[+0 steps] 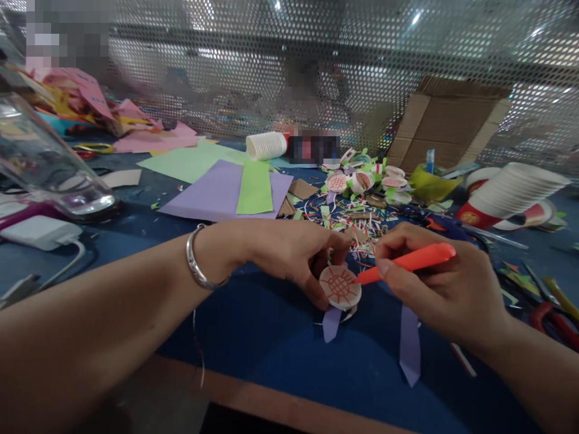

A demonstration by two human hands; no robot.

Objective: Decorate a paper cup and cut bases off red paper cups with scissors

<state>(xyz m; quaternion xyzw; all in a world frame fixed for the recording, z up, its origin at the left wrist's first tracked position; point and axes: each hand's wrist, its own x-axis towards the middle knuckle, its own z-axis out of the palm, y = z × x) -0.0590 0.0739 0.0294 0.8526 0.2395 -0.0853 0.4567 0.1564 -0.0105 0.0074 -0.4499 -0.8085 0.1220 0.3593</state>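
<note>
My left hand (298, 253) is closed around the edge of a small round paper disc (340, 288), which looks like a cup bottom. Red lines cover its face in a turtle-shell pattern, and a purple paper strip (332, 325) sticks out below it. In my right hand (438, 289) is an orange-red marker (407, 264), its tip at the right part of the disc's face. Another purple paper strip (409, 346) with a pointed end lies on the table under my right hand.
Paper scraps (357, 217) and several similar decorated discs (362, 181) lie beyond my hands. Purple paper (203, 193) and a green strip (256, 188) are behind my left arm. Stacked paper cups (515, 193) and red-handled scissors (554, 319) are at right, a clear bottle (54, 163) at left.
</note>
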